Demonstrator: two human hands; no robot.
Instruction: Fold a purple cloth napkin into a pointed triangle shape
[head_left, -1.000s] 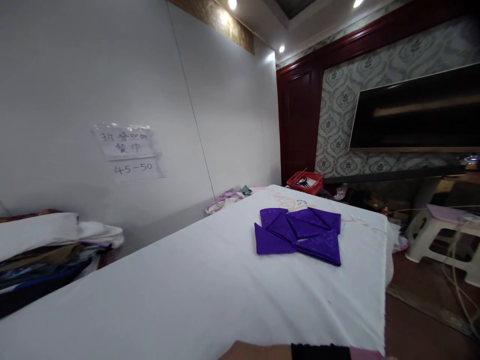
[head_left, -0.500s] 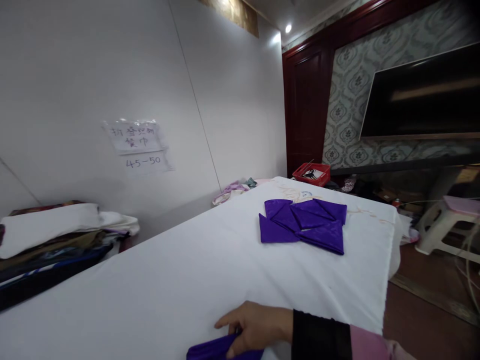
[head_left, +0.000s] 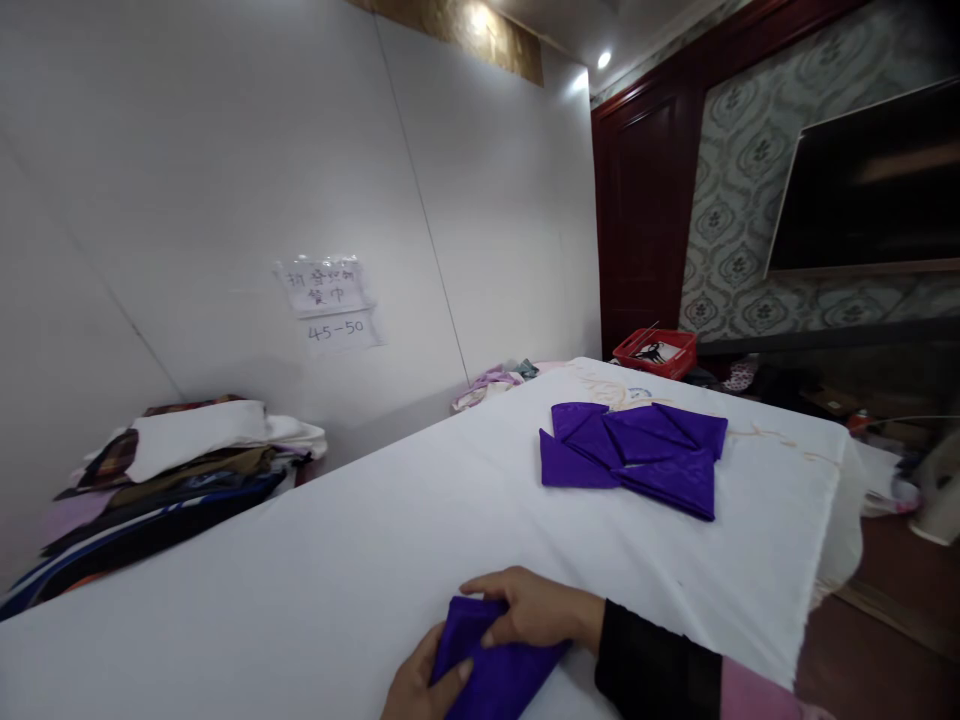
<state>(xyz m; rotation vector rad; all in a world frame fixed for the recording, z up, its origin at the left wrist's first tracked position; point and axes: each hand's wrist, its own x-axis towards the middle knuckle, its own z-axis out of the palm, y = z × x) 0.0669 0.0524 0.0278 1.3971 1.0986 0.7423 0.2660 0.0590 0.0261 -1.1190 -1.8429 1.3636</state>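
Observation:
A folded purple cloth napkin (head_left: 499,675) is at the bottom middle of the head view, its lower part cut off by the frame edge. My left hand (head_left: 424,680) grips its left edge, thumb on top. My right hand (head_left: 532,608) holds the upper right side, with the thumb pressed on the cloth and the index finger stretched along the far edge. Farther off on the white tablecloth (head_left: 360,570) lie several folded purple napkins (head_left: 637,450), overlapping one another with pointed corners.
A stack of folded clothes (head_left: 202,470) stands left of the table, against a white panel wall (head_left: 225,180) with handwritten paper signs (head_left: 334,300). Beyond the far end sits a red plastic basket (head_left: 660,352). The tablecloth's right edge (head_left: 821,560) hangs over the floor.
My left hand has come into view and taken hold of the napkin. The napkin shows more of its surface, tilted up. The camera view has turned slightly left.

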